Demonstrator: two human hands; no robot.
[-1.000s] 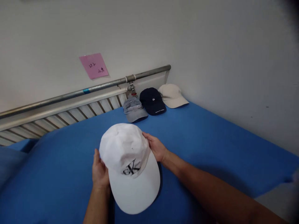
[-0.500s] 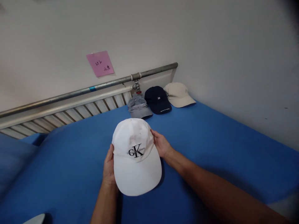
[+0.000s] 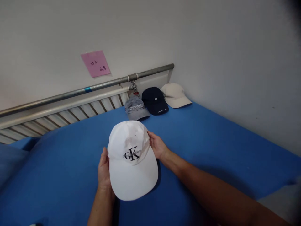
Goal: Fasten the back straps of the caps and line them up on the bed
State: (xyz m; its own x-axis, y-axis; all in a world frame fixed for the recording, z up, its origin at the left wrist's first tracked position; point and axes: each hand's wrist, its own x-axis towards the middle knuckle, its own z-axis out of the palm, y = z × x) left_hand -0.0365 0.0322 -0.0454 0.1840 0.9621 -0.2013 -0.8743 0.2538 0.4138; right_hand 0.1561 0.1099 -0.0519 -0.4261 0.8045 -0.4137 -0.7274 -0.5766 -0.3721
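Observation:
A white cap (image 3: 131,160) with a black logo on its front is held just above the blue sheet (image 3: 211,141), brim toward me. My left hand (image 3: 103,169) grips its left side, fingers tucked under the crown. My right hand (image 3: 158,146) grips the right side, fingers curled round the edge. Three more caps lie in a row at the far edge of the bed: a grey cap (image 3: 135,108), a navy cap (image 3: 155,101) and a beige cap (image 3: 175,95).
A white radiator (image 3: 61,114) and a metal pipe (image 3: 94,87) run along the back wall. A pink note (image 3: 95,63) is stuck on the wall above. A white wall (image 3: 235,69) borders the bed on the right.
The white cap has been tipped up so that its logo faces me more squarely, and it sits a little farther from me. Both hands kept their hold on its sides.

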